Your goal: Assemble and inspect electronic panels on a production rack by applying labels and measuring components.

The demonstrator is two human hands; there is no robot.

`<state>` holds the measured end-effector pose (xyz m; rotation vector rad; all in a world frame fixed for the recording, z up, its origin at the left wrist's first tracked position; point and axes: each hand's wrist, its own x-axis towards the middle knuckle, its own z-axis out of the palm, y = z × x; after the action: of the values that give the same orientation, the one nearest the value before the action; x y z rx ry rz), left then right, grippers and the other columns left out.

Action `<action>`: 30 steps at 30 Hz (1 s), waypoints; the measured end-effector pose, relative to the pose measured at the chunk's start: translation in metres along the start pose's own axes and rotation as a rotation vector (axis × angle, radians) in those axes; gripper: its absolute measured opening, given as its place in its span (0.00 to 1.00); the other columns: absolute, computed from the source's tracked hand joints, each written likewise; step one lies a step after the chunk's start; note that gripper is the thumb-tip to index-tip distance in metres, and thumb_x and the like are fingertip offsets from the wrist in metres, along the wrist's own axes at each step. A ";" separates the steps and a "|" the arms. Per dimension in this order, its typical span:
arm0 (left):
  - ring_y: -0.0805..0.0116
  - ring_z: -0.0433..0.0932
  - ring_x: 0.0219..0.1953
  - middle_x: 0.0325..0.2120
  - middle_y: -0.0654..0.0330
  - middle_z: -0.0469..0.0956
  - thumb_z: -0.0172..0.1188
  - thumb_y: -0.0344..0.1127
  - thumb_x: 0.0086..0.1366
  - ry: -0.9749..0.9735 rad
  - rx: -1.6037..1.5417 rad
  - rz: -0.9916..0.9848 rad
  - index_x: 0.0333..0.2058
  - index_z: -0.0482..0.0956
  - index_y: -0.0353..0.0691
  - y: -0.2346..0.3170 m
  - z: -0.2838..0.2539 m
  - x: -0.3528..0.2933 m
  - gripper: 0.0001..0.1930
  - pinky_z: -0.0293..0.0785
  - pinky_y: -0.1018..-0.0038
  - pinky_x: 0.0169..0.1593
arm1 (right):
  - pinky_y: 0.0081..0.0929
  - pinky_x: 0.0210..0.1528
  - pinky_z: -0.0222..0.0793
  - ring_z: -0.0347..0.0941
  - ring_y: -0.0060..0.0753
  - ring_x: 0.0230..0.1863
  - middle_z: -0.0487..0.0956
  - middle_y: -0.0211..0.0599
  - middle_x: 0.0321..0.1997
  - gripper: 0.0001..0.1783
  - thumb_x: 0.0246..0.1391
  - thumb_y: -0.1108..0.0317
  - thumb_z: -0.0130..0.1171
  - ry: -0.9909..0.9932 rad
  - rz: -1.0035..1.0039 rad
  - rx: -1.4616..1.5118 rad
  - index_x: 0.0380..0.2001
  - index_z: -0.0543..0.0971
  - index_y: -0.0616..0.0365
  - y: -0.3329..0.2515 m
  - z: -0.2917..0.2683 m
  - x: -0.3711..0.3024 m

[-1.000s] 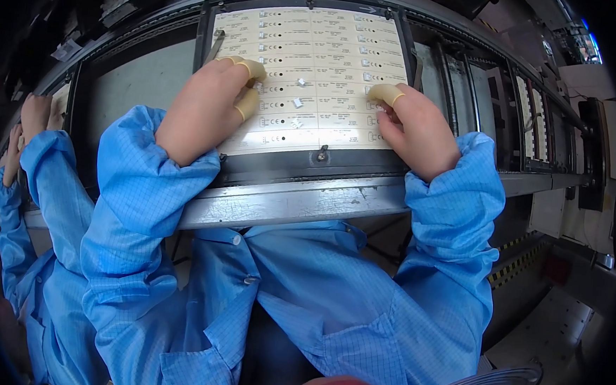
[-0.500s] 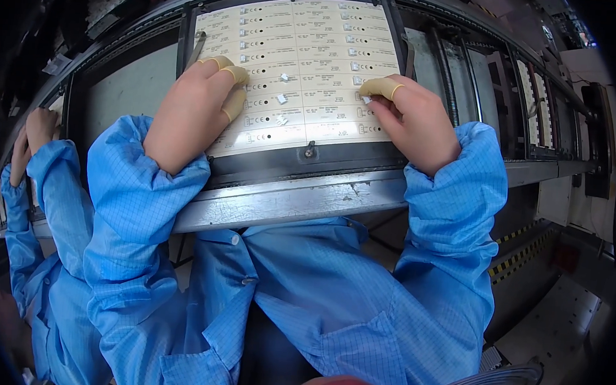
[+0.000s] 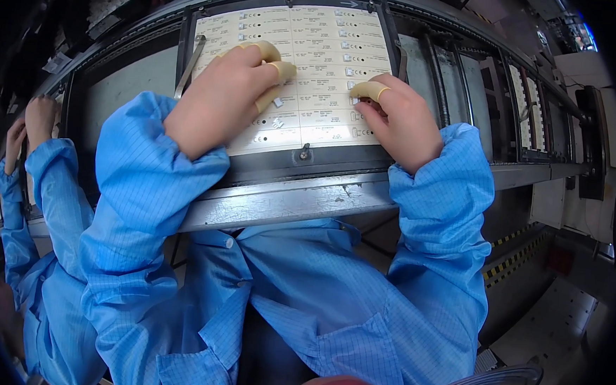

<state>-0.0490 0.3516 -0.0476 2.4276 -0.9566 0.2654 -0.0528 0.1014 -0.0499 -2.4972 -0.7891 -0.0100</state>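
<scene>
Left hand (image 3: 218, 102): lies flat on the left part of the panel (image 3: 294, 72), fingers in yellow finger covers (image 3: 281, 69) pressed together and bent down onto a small white part; whether it pinches that part I cannot tell.
Right hand (image 3: 400, 120): rests on the panel's right part, grip loosely curled, its one covered fingertip pressing the surface, holding nothing that shows.
Panel: pale sheet of repeated small boards, lying in a dark frame (image 3: 309, 166) on the bench rail (image 3: 286, 202), near the person.
Progress: a few small white parts sit near the panel's middle; most rows look bare, so much seems left.
Far left: another person's blue sleeve (image 3: 50, 198), hands raised at the same line.
</scene>
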 end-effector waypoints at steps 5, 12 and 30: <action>0.54 0.74 0.35 0.30 0.54 0.74 0.57 0.27 0.51 -0.101 0.093 -0.047 0.36 0.77 0.37 -0.007 0.008 0.002 0.11 0.72 0.66 0.40 | 0.29 0.38 0.70 0.72 0.40 0.35 0.74 0.39 0.33 0.08 0.48 0.74 0.57 0.020 -0.067 -0.051 0.34 0.76 0.60 0.002 0.003 0.001; 0.56 0.76 0.33 0.30 0.51 0.75 0.57 0.26 0.53 0.069 -0.104 -0.187 0.34 0.77 0.35 -0.004 -0.011 -0.010 0.09 0.73 0.70 0.39 | 0.32 0.39 0.69 0.71 0.43 0.36 0.73 0.40 0.31 0.10 0.47 0.72 0.57 -0.002 -0.096 -0.076 0.36 0.76 0.60 -0.010 -0.005 0.007; 0.50 0.74 0.31 0.28 0.50 0.74 0.55 0.27 0.53 0.056 -0.173 -0.343 0.32 0.77 0.37 0.008 -0.011 -0.050 0.07 0.72 0.66 0.36 | 0.34 0.41 0.70 0.73 0.46 0.37 0.76 0.43 0.33 0.10 0.50 0.70 0.53 -0.189 -0.127 -0.062 0.37 0.76 0.56 -0.039 0.022 0.043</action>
<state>-0.0914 0.3818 -0.0528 2.3595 -0.5033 0.1211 -0.0411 0.1615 -0.0435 -2.5276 -1.0390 0.1612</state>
